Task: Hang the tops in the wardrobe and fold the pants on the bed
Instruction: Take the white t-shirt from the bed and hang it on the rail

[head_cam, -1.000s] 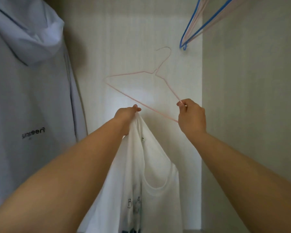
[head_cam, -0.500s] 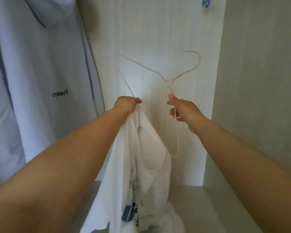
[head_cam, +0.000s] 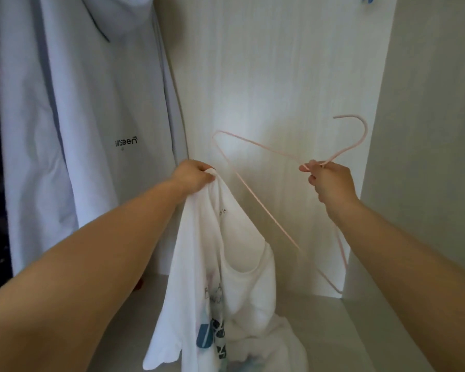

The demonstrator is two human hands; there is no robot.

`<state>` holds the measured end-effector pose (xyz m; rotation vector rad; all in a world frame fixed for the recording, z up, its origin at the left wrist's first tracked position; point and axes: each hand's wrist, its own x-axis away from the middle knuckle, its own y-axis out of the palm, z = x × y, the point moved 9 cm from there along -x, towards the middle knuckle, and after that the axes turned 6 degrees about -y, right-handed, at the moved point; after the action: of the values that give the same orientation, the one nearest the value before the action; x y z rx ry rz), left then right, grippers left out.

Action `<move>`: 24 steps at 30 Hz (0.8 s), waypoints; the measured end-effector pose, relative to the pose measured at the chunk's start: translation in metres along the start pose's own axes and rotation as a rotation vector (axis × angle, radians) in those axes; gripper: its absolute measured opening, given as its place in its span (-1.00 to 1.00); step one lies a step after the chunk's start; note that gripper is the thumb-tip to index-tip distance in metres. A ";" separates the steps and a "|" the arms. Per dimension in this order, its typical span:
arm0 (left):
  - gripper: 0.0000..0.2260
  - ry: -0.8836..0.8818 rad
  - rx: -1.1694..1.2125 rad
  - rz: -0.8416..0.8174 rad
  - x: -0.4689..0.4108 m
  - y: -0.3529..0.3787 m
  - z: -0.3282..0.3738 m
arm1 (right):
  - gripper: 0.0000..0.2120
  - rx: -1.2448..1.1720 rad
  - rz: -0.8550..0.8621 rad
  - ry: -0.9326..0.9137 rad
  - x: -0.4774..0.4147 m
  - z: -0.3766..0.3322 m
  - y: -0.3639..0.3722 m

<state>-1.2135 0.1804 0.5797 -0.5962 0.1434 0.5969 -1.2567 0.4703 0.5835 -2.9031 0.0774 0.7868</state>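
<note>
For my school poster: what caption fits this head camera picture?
Left hand grips a white top; right hand pinches a pink hanger.

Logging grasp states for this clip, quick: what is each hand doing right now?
Left hand: closed, gripping the white top at its shoulder.
Right hand: closed, pinching the pink wire hanger at its neck.

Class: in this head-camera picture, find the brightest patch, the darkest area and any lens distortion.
Head view: a soft bright patch sits on the back panel above the pink hanger; the far left edge, beside the hanging hoodie, is darkest; the panel's upright edges lean, as a wide lens would make them; the print on the white top looks slightly soft.
</note>
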 end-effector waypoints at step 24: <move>-0.79 0.168 0.081 0.074 0.005 0.006 0.023 | -0.74 0.382 -0.175 -0.246 0.000 -0.007 0.038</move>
<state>-1.2137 0.1997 0.5941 -0.5640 0.3476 0.6091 -1.2566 0.4316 0.5850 -2.4021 -0.0461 0.9688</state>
